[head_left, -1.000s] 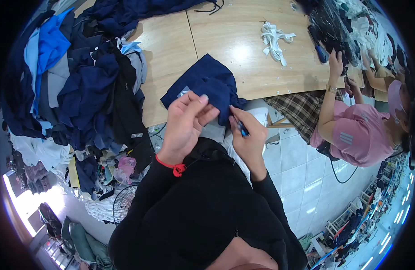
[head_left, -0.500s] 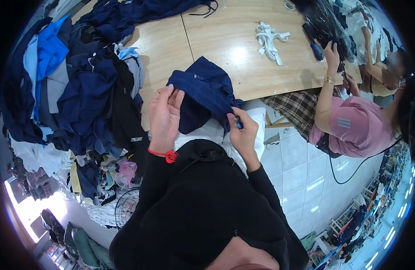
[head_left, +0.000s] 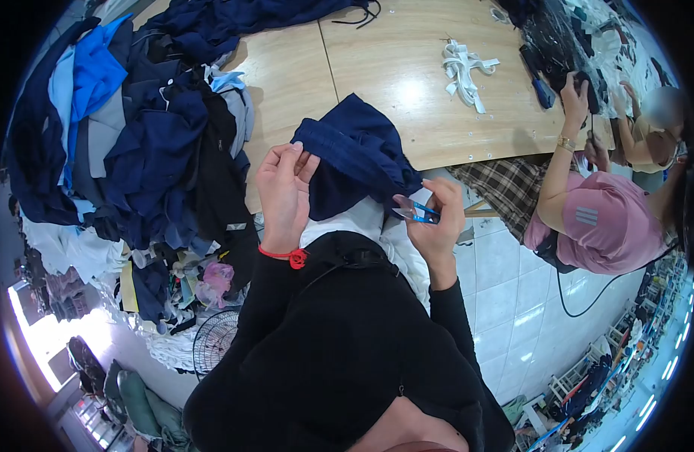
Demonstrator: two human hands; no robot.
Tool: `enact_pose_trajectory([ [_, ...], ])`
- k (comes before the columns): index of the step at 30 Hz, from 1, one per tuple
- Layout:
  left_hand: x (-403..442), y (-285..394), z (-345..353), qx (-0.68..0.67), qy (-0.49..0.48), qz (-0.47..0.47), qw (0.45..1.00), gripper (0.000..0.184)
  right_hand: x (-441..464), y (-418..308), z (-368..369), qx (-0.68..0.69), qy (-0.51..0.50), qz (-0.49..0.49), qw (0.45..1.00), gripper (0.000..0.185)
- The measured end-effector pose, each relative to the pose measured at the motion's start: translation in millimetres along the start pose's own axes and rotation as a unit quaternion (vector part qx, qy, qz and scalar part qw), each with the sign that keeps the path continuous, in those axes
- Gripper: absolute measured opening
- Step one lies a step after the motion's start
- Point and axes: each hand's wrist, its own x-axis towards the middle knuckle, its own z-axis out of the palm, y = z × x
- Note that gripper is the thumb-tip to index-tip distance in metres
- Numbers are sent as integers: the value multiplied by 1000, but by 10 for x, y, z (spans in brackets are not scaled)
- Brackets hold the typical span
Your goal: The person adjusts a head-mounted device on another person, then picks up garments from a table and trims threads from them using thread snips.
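A navy garment with a gathered elastic waistband (head_left: 358,162) lies over the table's near edge and hangs toward my lap. My left hand (head_left: 286,192), with a red cord at the wrist, pinches the left end of the waistband between thumb and fingers. At the garment's right side, my right hand (head_left: 441,226) is closed around blue-handled thread snips (head_left: 418,212). Their metal blades point left, close to the cloth. Whether the right fingertips touch the fabric, I cannot tell.
A tall heap of dark and blue garments (head_left: 155,143) stands at the left. White elastic strips (head_left: 467,75) lie on the wooden table (head_left: 286,83). A co-worker in a pink shirt (head_left: 610,218) sits at the right, handling dark items. A fan (head_left: 215,339) is at my lower left.
My right hand has moved off the waistband's right end, slightly right and down, and the snips now show their blades. The left hand keeps its pinch. The whole view has shifted a little.
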Motion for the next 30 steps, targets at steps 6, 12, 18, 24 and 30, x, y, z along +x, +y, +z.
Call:
enact_pose_trajectory([
  [6, -111, -64, 116, -27, -18, -33, 999, 7, -134, -338, 292, -24, 14, -45, 999, 51],
  [12, -319, -9, 337, -32, -79, -73, 994, 7, -66, -46, 592, -36, 28, -64, 997, 49],
  [18, -188, 21, 98, 141, -74, 2, 987, 6, -45, -135, 312, 136, -58, 197, 969, 25],
  [24, -354, 230, 552, 408, -336, 259, 809, 24, 291, -342, -356, 287, -163, 287, 899, 11],
  [30, -353, 269, 744, 404, -473, -19, 782, 21, 469, -502, -742, 314, -109, 287, 898, 11],
])
